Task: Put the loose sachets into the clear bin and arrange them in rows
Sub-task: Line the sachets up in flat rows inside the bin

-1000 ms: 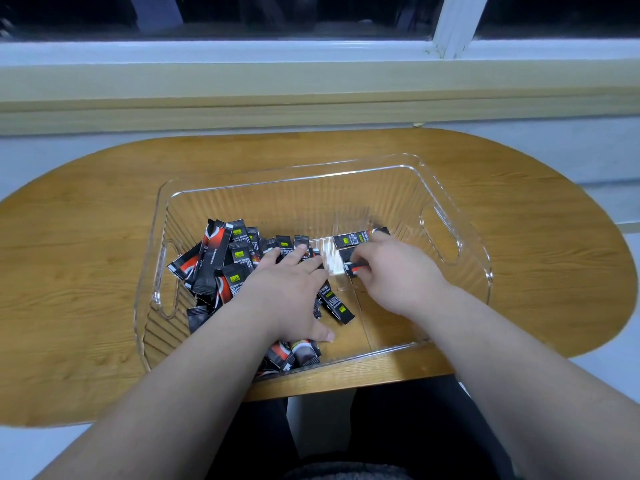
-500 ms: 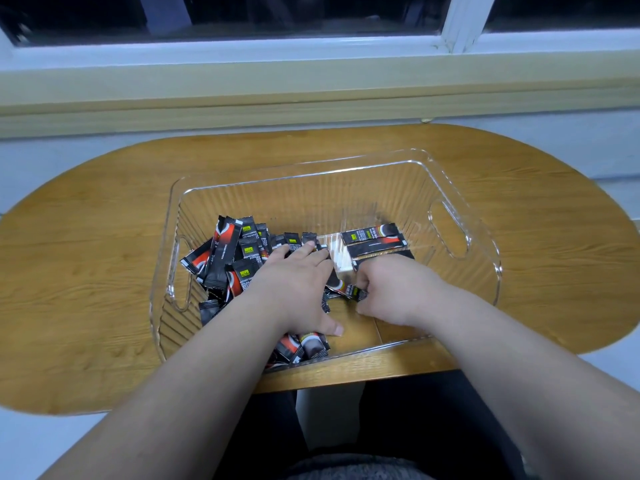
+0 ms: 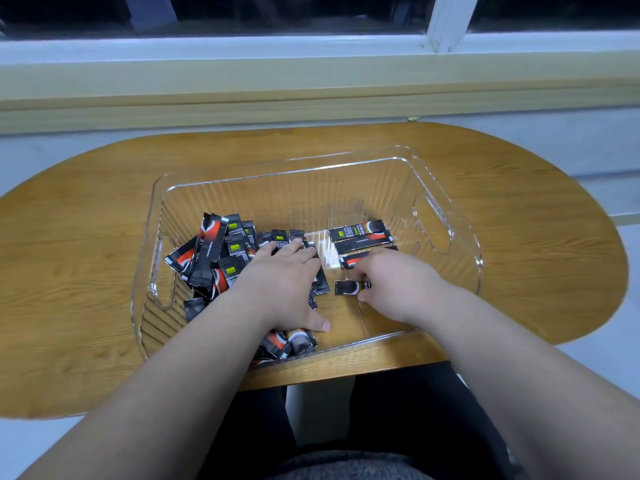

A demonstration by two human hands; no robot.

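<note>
A clear ribbed bin [image 3: 462,244] with cut-out handles stands on the wooden table. A jumbled pile of several black-and-red sachets [image 3: 211,251] fills its left half. My left hand [image 3: 287,282] lies flat on that pile, fingers spread. In the right half, three sachets [image 3: 360,233] lie side by side in a row. My right hand [image 3: 391,282] is just below them and pinches one more sachet [image 3: 348,288] by its right end, low over the bin floor.
The oval wooden table [image 3: 86,271] carries only the bin; its near edge runs just below the bin. A pale window ledge [image 3: 311,84] and window frame stand behind. My dark-clad legs show under the table edge.
My right hand has pulled back toward me from the row and now holds a separate sachet lower in the bin. My left hand stays on the pile.
</note>
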